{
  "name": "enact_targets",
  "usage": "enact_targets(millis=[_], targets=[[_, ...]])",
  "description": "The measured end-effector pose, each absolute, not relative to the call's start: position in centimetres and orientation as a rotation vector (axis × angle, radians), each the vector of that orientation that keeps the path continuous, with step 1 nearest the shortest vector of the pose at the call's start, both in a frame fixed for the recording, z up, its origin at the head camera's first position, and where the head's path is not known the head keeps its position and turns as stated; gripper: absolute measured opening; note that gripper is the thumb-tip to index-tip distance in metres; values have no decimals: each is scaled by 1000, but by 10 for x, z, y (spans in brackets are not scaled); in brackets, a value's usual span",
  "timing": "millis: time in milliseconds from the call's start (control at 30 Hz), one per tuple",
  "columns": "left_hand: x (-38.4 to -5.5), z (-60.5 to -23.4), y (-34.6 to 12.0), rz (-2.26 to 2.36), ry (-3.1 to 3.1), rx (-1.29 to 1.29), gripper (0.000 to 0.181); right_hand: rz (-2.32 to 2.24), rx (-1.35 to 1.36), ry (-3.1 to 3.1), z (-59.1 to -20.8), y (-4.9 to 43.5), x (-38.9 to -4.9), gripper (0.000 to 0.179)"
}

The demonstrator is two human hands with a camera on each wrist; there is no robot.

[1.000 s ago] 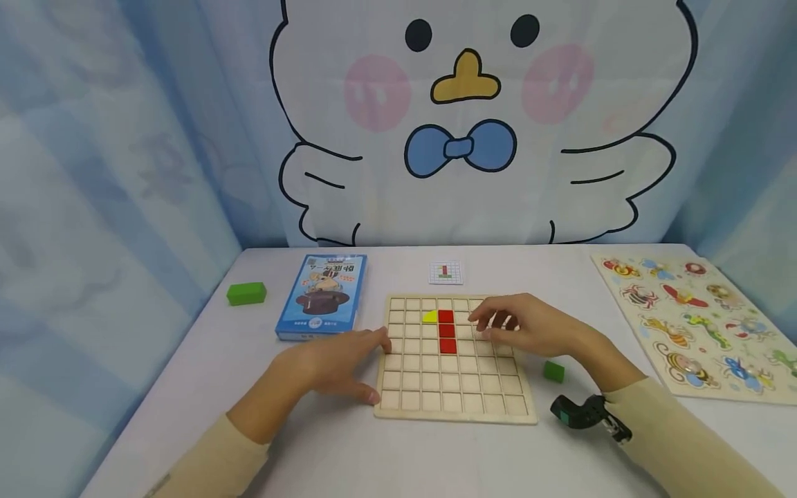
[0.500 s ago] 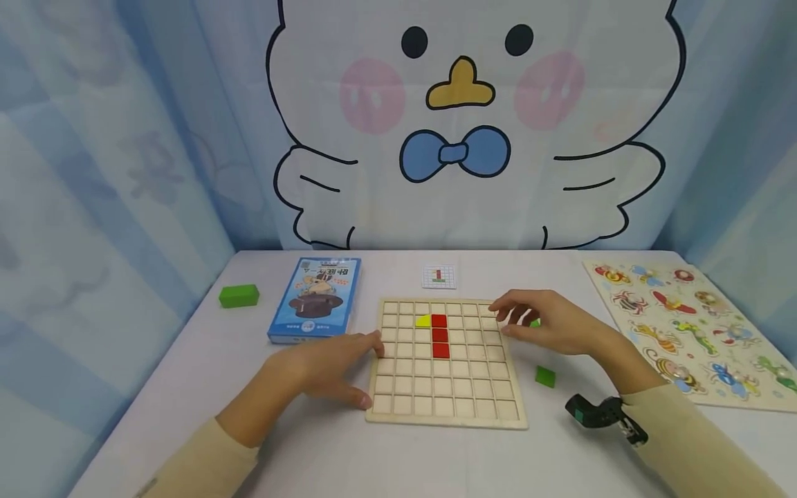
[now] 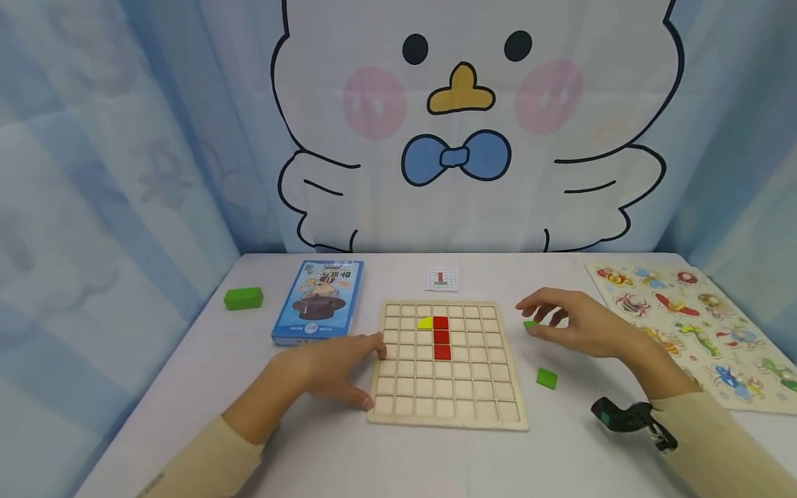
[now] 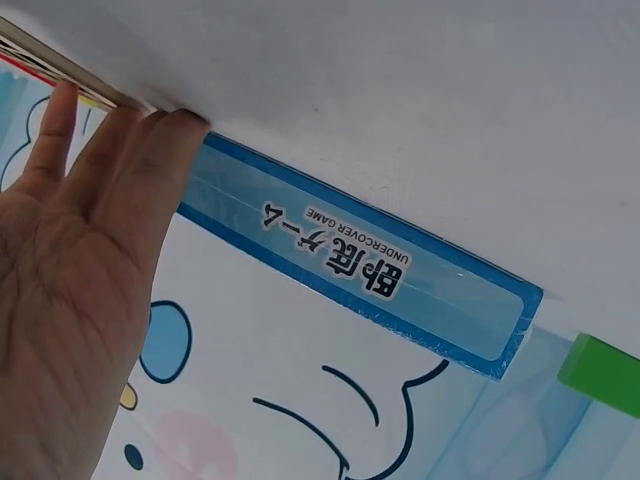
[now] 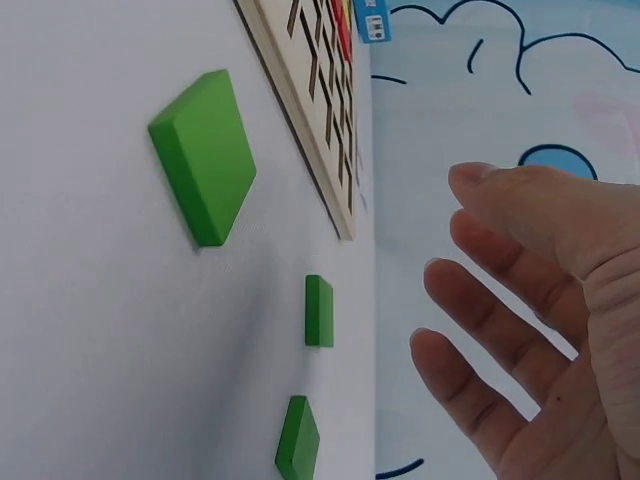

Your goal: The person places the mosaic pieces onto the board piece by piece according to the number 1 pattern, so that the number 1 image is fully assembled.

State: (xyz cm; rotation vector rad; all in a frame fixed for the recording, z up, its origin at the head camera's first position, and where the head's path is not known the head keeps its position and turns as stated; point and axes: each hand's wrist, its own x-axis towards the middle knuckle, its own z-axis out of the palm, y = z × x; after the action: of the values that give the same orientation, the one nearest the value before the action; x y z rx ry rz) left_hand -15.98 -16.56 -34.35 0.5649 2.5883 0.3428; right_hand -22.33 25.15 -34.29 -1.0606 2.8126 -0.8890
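Note:
A wooden grid board [image 3: 467, 389] lies mid-table, with a column of red squares [image 3: 441, 337] and a small yellow piece [image 3: 425, 323] in its upper cells. My left hand [image 3: 333, 366] rests at the board's left edge, fingers and thumb spread along it. Right of the board, my right hand [image 3: 575, 325] hovers with loosely bent fingers and nothing between them. A green block [image 3: 529, 324] shows partly beneath its fingertips; a second green block [image 3: 546, 378] lies nearer. In the right wrist view, several green pieces [image 5: 205, 160] lie on the table, apart from the hand.
Left of the board lies a blue game box [image 3: 317, 301], with a larger green block [image 3: 243, 299] beyond it. A small grid-pattern card [image 3: 441, 279] lies behind the board. At right is an insect-picture board [image 3: 666, 301]. A printed curtain [image 3: 461, 207] hangs behind the table.
My right hand has moved right, from over the board's right side to the table beside it, uncovering part of a green block. The left hand stays at the board's edge.

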Motion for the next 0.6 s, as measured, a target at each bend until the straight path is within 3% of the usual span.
enact_targets(millis=[600], targets=[[-163, -345, -167, 337, 2582, 582, 64, -827, -994, 2890, -344, 277, -227, 41]])
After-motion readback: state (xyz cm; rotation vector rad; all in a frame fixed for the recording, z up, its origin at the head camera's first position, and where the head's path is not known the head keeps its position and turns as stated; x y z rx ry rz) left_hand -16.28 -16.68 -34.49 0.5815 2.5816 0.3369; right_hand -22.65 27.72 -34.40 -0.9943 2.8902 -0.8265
